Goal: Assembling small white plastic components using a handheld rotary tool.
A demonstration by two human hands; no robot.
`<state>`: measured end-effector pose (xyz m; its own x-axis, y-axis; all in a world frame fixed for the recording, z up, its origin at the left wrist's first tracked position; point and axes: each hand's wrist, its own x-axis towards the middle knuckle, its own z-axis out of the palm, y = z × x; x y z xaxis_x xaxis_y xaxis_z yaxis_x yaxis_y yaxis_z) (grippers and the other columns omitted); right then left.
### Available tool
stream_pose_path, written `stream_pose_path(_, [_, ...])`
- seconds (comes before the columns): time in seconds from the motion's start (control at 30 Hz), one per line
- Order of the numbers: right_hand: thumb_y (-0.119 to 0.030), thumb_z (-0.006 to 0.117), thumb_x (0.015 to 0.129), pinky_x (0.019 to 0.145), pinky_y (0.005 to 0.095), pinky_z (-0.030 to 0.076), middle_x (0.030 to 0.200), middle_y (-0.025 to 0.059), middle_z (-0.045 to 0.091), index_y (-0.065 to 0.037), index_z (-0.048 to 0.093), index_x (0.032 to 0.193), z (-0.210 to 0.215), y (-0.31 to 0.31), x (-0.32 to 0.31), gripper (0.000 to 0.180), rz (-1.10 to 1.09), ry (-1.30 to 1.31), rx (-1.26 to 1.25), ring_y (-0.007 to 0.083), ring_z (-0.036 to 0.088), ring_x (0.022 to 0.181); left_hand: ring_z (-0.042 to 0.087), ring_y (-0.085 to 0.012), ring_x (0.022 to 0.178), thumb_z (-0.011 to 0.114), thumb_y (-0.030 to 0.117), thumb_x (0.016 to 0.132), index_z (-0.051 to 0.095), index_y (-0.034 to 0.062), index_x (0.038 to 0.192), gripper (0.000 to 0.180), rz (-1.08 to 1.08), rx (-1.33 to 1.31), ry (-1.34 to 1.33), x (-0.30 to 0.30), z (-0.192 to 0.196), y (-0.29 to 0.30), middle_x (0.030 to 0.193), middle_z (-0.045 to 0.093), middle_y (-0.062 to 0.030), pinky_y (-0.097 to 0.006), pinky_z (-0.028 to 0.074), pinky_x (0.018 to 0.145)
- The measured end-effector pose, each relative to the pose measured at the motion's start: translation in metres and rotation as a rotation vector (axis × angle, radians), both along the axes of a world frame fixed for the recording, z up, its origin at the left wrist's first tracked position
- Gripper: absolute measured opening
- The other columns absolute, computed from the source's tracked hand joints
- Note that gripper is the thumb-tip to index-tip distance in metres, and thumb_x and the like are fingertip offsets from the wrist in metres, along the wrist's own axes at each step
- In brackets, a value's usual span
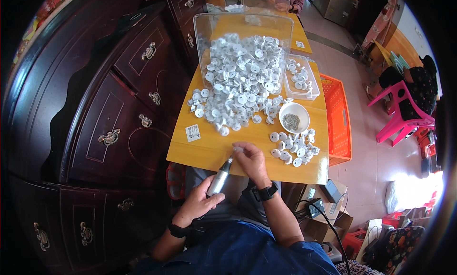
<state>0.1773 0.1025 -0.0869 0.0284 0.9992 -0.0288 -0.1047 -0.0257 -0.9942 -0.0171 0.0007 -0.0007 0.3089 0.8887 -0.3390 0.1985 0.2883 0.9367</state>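
My left hand [200, 202] is wrapped round a silver and black electric screwdriver [219, 180], its tip slanting up to the right. At that tip, my right hand [251, 162] pinches a small white plastic part [238, 150], mostly covered by the fingers. Both hands are at the table's near edge. Beyond them a big heap of similar white round parts [233, 103] spills from a clear plastic bin [196, 37] lying open toward me. To the right stands a white bowl [304, 114] with many tiny metal screws [291, 121]. Nearer me lies a smaller group of white parts [296, 149].
A clear tray [309, 95] of white parts sits at the yellow table's [178, 146] right side, beside an orange crate [339, 118]. A square label card [193, 132] lies at left. Dark wooden drawers [95, 132] flank the left. Someone sits on a pink chair [402, 108] far right.
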Motion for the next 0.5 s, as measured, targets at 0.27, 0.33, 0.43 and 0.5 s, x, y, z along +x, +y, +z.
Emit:
stream_pose_path(0.27, [-0.003, 0.071, 0.087, 0.059, 0.0229, 0.043, 0.079, -0.0004, 0.06, -0.005, 0.075, 0.107, 0.005, -0.002, 0.0, 0.021, -0.007, -0.114, 0.066, 0.0067, 0.048, 0.064, 0.054, -0.0063, 0.065, 0.066, 0.015, 0.096, 0.041, 0.0008, 0.146, 0.058, -0.019, -0.027, 0.007, -0.001, 0.003, 0.0, 0.086, 0.055, -0.0009, -0.023, 0.048, 0.059])
stream_pose_path(0.33, [-0.003, 0.071, 0.086, 0.059, 0.0233, 0.043, 0.079, 0.0005, 0.061, -0.005, 0.075, 0.107, 0.006, -0.002, 0.001, 0.021, -0.003, -0.131, 0.065, 0.0073, 0.048, 0.064, 0.054, -0.0059, 0.062, 0.067, 0.018, 0.096, 0.044, 0.0027, 0.144, 0.055, -0.004, -0.046, -0.019, -0.001, 0.0, 0.001, 0.084, 0.057, -0.0007, -0.023, 0.047, 0.057])
stream_pose_path(0.43, [-0.003, 0.072, 0.086, 0.059, 0.0237, 0.044, 0.079, 0.001, 0.062, -0.005, 0.075, 0.106, 0.003, -0.002, 0.001, 0.02, -0.008, -0.13, 0.105, 0.0077, 0.049, 0.063, 0.054, -0.0056, 0.059, 0.066, 0.02, 0.096, 0.047, 0.0046, 0.141, 0.052, 0.01, -0.057, -0.046, -0.002, -0.002, 0.001, 0.083, 0.058, -0.0006, -0.023, 0.046, 0.054])
stream_pose_path(0.5, [-0.002, 0.072, 0.086, 0.06, 0.0238, 0.045, 0.08, 0.0011, 0.063, -0.005, 0.075, 0.106, 0.004, -0.002, 0.001, 0.02, -0.002, -0.135, 0.093, 0.0078, 0.049, 0.064, 0.053, -0.0056, 0.059, 0.065, 0.02, 0.097, 0.047, 0.0045, 0.141, 0.05, 0.008, -0.049, -0.047, -0.002, -0.003, 0.002, 0.083, 0.058, -0.0006, -0.023, 0.046, 0.054])
